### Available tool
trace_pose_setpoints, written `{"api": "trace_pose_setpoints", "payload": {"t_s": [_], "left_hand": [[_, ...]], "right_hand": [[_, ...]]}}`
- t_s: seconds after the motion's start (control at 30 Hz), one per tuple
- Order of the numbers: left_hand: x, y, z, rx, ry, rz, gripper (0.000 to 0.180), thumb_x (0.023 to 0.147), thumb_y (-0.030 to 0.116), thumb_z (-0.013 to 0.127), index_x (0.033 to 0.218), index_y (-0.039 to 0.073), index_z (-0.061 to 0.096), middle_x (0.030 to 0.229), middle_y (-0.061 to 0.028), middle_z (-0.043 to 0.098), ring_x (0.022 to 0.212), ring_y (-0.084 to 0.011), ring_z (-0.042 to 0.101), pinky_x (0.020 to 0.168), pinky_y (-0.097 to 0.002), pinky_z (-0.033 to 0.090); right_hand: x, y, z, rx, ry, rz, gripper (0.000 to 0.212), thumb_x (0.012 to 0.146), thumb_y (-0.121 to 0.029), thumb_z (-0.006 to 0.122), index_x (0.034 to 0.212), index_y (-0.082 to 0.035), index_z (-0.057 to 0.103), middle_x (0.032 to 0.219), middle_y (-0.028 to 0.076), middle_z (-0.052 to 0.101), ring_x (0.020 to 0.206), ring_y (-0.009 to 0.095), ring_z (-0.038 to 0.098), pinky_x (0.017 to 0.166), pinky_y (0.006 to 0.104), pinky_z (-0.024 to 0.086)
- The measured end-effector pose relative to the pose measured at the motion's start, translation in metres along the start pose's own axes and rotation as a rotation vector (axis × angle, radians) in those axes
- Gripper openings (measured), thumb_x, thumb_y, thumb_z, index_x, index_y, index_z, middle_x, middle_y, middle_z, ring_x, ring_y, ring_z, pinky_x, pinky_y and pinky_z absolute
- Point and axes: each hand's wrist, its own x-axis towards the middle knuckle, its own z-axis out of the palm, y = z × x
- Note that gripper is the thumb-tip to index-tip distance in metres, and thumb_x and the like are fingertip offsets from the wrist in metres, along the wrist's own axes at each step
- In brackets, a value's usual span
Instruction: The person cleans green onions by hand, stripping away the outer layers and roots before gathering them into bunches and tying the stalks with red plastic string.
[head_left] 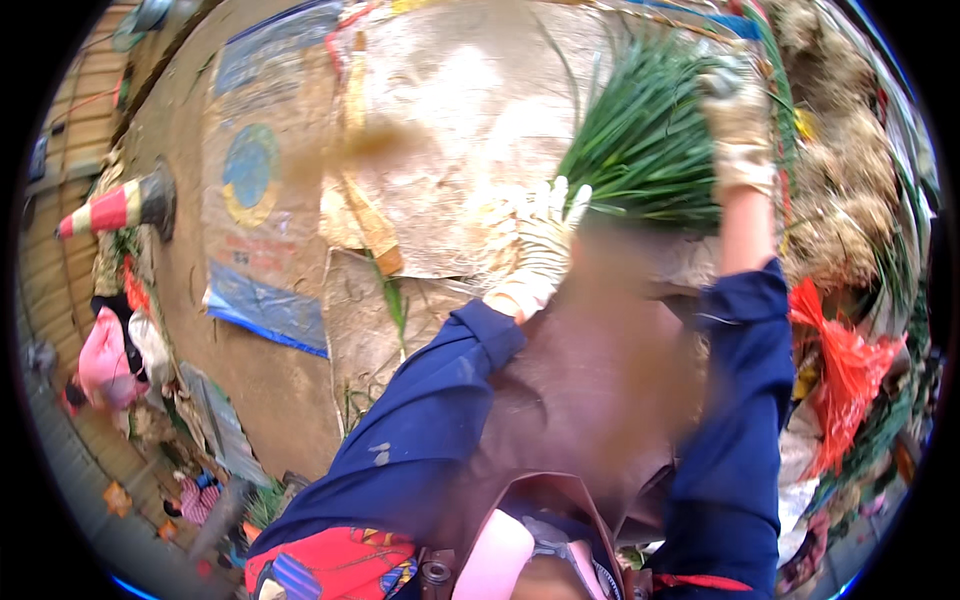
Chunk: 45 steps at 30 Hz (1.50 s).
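Lying between left fingers [559, 194] and right fingers [727, 82] are green leaves [645, 135].

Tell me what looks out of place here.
Some loose leaves lie left of the left hand, apart from the main bunch, so they look stray. A brown blur also clouds the view, perhaps lens dirt.

I can see the person's gloved left hand [540, 235] held forward with fingers fanned, its blue-sleeved arm [415, 400] slanting inward. The gloved right hand [738, 115] reaches farther out, fingers curled, a strip of bare forearm [748, 232] showing above the sleeve [742, 390].
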Motion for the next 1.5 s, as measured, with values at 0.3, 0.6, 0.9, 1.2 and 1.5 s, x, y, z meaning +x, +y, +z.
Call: {"api": "trace_pose_setpoints", "payload": {"t_s": [0.3,0.6,0.9,1.2,1.5], "left_hand": [[0.062,-0.046,0.053,-0.509,-0.131,-0.158,0.099,0.063,0.032,0.080,0.138,-0.005,0.027,0.119,-0.0250,0.053,0.112,-0.0332,0.051,0.093,-0.0400,0.042],[0.019,-0.081,-0.002,-1.156,-0.188,0.085,0.076,0.077,0.027,0.070,0.133,-0.005,0.031,0.098,-0.0236,0.061,0.078,-0.0255,0.063,0.063,-0.0342,0.050],[-0.134,-0.153,-0.068,-1.717,-0.232,-0.366,0.020,0.086,0.009,0.059,0.099,-0.006,0.061,0.056,-0.0086,0.062,0.032,-0.0079,0.049,0.029,-0.0160,0.033],[-0.293,-0.232,-0.049,-2.052,0.528,-0.622,0.034,0.085,0.021,0.061,0.055,0.013,0.048,0.046,-0.0029,0.051,0.036,-0.0123,0.043,0.037,-0.0227,0.033],[-0.376,-0.237,-0.025,-2.232,0.830,-0.815,0.025,0.082,0.024,0.065,0.076,0.000,0.061,0.051,0.0024,0.053,0.035,-0.0014,0.038,0.034,-0.0158,0.030]], "right_hand": [[-0.107,-0.127,-0.075,0.342,0.278,0.668,0.033,0.095,-0.023,0.051,0.120,-0.002,0.052,0.094,0.004,0.060,0.074,0.007,0.058,0.059,0.0170,0.047],[-0.340,-0.123,-0.076,0.577,0.575,0.981,0.023,0.093,-0.025,0.056,0.106,-0.007,0.063,0.071,-0.010,0.051,0.052,0.000,0.039,0.042,0.0154,0.029],[-0.354,-0.177,-0.034,0.212,0.080,1.164,0.016,0.085,-0.017,0.061,0.093,-0.004,0.066,0.065,-0.001,0.058,0.054,0.007,0.050,0.048,0.0212,0.039],[-0.088,-0.207,0.036,-0.377,-0.517,0.292,0.032,0.083,-0.030,0.066,0.096,-0.001,0.064,0.081,0.016,0.066,0.073,0.023,0.063,0.071,0.0347,0.049],[0.016,-0.197,0.333,0.073,-0.741,0.580,0.025,0.081,-0.032,0.069,0.084,-0.007,0.066,0.068,0.002,0.061,0.060,0.012,0.058,0.054,0.0266,0.044]]}}
